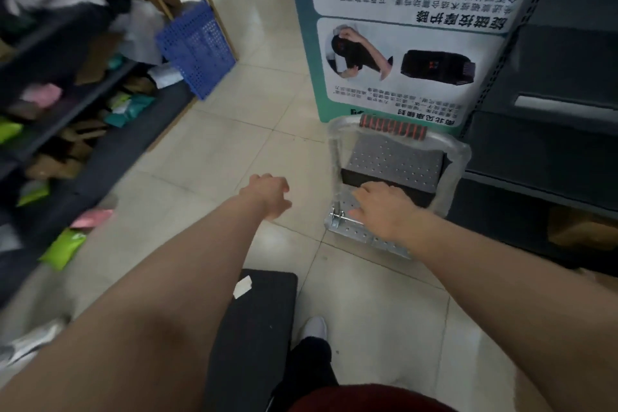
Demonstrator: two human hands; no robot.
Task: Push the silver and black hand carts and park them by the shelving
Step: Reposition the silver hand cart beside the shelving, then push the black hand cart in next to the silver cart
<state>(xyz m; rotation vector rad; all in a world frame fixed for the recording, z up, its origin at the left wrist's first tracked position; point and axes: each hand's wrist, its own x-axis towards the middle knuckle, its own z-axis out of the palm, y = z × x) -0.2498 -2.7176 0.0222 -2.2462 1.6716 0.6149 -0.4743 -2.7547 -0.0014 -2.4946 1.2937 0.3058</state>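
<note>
The silver hand cart (394, 157) lies on the tiled floor against the dark shelving (551, 144) on the right. Its perforated deck is low, and its silver handle with a red grip (393, 127) is folded down over it. My right hand (384, 207) rests flat on the near end of the deck, fingers stretched towards a metal bracket. My left hand (267, 194) hovers over the floor left of the cart, fingers loosely curled and holding nothing. The black hand cart (257, 321) shows as a flat dark deck under my left forearm, with a white label on it.
An upside-down poster board (401, 27) stands just behind the silver cart. On the left, a shelf unit (67, 110) is full of coloured packets, with a blue plastic crate (197, 47) leaning at its far end. My white shoe (314, 328) is beside the black cart.
</note>
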